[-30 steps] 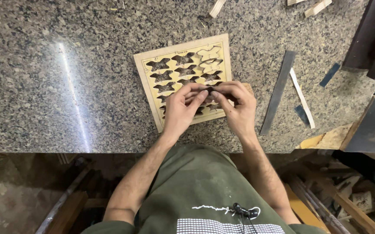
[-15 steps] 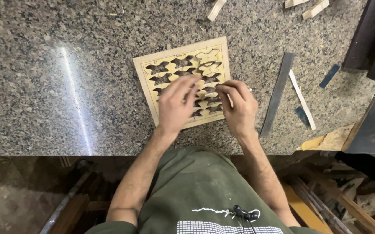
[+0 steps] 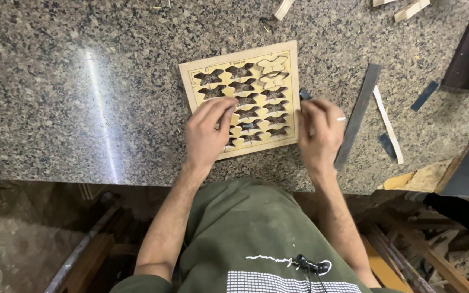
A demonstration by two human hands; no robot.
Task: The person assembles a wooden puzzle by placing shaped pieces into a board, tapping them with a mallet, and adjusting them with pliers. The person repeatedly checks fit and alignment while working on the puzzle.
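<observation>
A wooden cutout board [image 3: 242,100] lies on a granite countertop [image 3: 82,92], the left hand [image 3: 207,133] resting on its near left corner, the right hand [image 3: 318,130] at its right edge. A metal strip [image 3: 360,111] lies just right, wood offcuts [image 3: 408,10] behind.

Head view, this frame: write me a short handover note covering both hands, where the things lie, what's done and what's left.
Left hand: flat on the wooden panel, fingers over its lower left cut-outs, holding nothing visible.
Right hand: at the panel's right edge, pinching a small dark piece.
Panel lies on the granite counter; metal strip and wood scraps to the right.
Done: most cut-outs are open.
Left: two pale shapes at top right are in place.
</observation>
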